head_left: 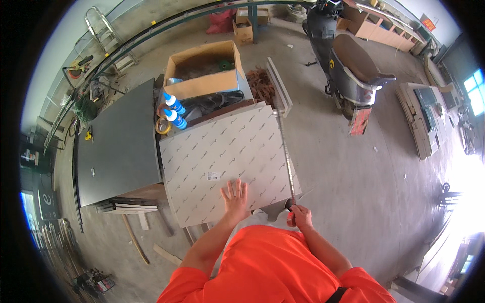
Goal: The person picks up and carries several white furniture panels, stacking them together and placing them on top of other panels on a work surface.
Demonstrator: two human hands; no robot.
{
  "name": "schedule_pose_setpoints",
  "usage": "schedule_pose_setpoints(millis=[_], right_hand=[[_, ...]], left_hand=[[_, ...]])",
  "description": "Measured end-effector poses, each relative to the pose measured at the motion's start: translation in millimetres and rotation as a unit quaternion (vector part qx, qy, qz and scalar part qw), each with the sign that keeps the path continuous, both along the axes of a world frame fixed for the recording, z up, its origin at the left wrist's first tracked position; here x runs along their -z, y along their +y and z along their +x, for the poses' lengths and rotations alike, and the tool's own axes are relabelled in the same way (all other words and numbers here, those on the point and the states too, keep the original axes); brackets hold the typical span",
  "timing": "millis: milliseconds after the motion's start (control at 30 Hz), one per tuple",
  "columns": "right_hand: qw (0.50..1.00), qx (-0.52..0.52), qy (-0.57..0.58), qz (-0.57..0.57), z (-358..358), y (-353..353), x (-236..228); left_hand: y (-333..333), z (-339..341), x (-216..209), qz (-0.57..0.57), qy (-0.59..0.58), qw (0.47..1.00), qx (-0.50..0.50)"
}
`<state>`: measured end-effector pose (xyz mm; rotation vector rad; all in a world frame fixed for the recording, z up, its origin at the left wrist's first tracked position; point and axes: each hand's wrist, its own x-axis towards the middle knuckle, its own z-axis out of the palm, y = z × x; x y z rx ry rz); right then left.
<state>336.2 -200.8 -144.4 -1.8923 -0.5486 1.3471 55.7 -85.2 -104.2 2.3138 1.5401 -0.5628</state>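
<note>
A pale board (227,146) with a repeating printed pattern lies flat in front of me, a small white label (213,176) stuck on it. My left hand (235,200) rests on the board's near part, palm down with fingers spread. In my right hand (302,217), off the near right corner, is a red tape measure (291,219), fingers wrapped round its case. Its blade (287,156) is drawn out along the board's right edge up to the far right corner. How the blade's far end sits there is too small to tell.
Beyond the board stand two blue-capped bottles (176,119), a roll of yellow tape (163,126) and an open cardboard box (202,86). A dark grey panel (118,146) lies to the left, bearing a small yellow tool (89,134). A parked scooter (348,65) stands at the far right.
</note>
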Motion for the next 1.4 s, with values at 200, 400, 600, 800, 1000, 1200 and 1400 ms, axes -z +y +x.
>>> schedule_pose_setpoints(millis=[200, 400, 600, 800, 1000, 1200, 1400], right_hand=[[0.984, 0.124, 0.125, 0.030, -4, 42, -35], [0.999, 0.008, 0.049, 0.011, -4, 60, -13], [0.998, -0.057, -0.025, 0.004, 3, 48, -60], [0.974, -0.217, 0.043, -0.046, -5, 108, -77], [0.931, -0.359, -0.035, -0.049, -56, 226, -34], [0.884, -0.330, 0.283, 0.171, -113, 410, 2], [0.941, -0.331, 0.073, -0.003, -188, 434, -45]], left_hand=[[9, -19, 3, 0.017, 0.006, 0.999, -0.034], [13, -26, 1, 0.020, -0.009, 0.999, -0.044], [-14, -40, 8, 0.062, -0.084, 0.992, -0.069], [-93, -69, 26, 0.232, -0.243, 0.918, -0.212], [-193, -46, 22, 0.300, -0.226, 0.813, -0.445], [-264, 63, 17, 0.297, -0.244, 0.635, -0.670], [-288, 226, 37, 0.300, -0.218, 0.499, -0.783]])
